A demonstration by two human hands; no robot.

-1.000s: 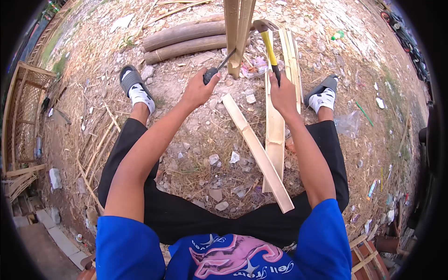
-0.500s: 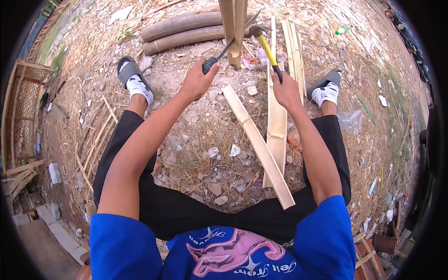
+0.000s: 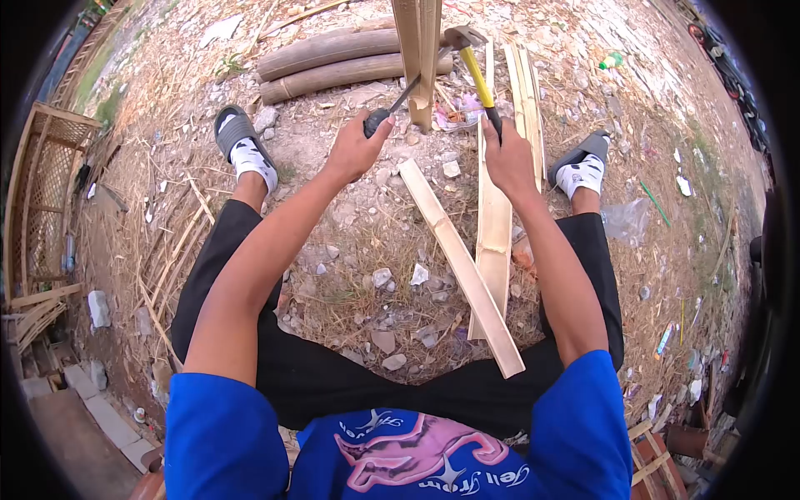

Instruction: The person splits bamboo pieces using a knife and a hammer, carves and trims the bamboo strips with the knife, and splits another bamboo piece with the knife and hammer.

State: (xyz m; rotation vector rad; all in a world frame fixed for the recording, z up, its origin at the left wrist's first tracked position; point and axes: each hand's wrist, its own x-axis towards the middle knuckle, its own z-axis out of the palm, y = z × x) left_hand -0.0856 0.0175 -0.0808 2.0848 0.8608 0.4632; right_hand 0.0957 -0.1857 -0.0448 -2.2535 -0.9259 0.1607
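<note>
Head view: the left hand (image 3: 354,152) wraps the handle of the knife (image 3: 378,122), its blade slanting against the upright bamboo (image 3: 416,62), presumably for bracing; the right hand (image 3: 508,160) grips the hammer (image 3: 477,77) low, likely for leverage.

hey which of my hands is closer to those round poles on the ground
Left. The left hand is in front of the round poles; the right hand, gripping the hammer, is farther right.

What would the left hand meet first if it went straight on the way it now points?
Probably the upright, tan split-bamboo length, ahead of the left hand: the black-handled grey metal blade it holds reaches there, though whether into or behind the bamboo is unclear.
</note>
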